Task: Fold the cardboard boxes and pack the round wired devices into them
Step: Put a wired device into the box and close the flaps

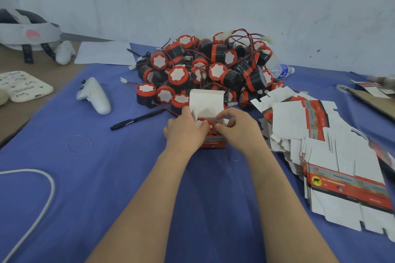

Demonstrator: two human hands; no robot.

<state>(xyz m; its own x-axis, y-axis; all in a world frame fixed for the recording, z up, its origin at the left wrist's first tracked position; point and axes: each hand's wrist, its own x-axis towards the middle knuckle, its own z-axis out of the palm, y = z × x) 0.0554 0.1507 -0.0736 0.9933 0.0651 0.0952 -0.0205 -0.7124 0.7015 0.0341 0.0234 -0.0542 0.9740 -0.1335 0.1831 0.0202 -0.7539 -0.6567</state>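
Head view: both hands meet at one folded cardboard box standing on the blue-covered worktop. The left hand curls round the box's left wall, its fingertips resting on the red-rimmed round device that sits in the open top. The right hand is curled too, thumb and fingers pinching the box's right rim or side flap; which of the two I cannot tell. The lid stands upright just beyond both hands.

What could go wrong, as I judge it: the device's wire is hidden, and if it lies over the rim the lid would trap it or refuse to tuck. Pressing unevenly could crumple a side flap or tip the light box.

Room: just beyond the hands lies the pile of devices, its red wires loose enough to snag a lifted box. Near the right hand's outer side spreads the stack of flat boxes. A black pen lies beyond and left of the left hand. Toward the person the cloth is open between the forearms, the easiest way to draw the box back.
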